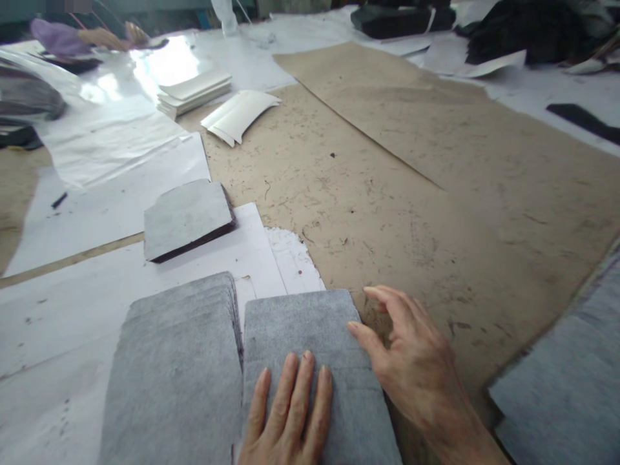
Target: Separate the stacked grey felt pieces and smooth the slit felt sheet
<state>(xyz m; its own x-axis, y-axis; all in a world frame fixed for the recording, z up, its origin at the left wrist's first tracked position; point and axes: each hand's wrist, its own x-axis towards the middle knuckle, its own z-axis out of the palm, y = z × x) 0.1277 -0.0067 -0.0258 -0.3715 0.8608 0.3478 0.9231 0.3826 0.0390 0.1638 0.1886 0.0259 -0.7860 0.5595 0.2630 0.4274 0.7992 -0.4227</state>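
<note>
Flat on a grey fabric panel (300,316) lies my left hand (290,413), its fingers slightly spread. My right hand (411,361) is at the panel's upper right edge, thumb and fingers apart with a gap between them. The thumb tip reaches the panel's corner; whether it touches cannot be told. Just left of this panel is a stack of similar grey fabric pieces (174,374), its layers fanned at the top right corner. A smaller stack of grey pieces (188,216) with dark edges sits farther off on white paper.
White paper sheets (97,336) cover the left side, and brown paper (378,213) with scraps spreads to the right. White card pieces (194,90) are stacked beyond. Grey fabric (566,381) lies at right. Dark bundles (402,19) and another person's hand (104,39) are at the far side.
</note>
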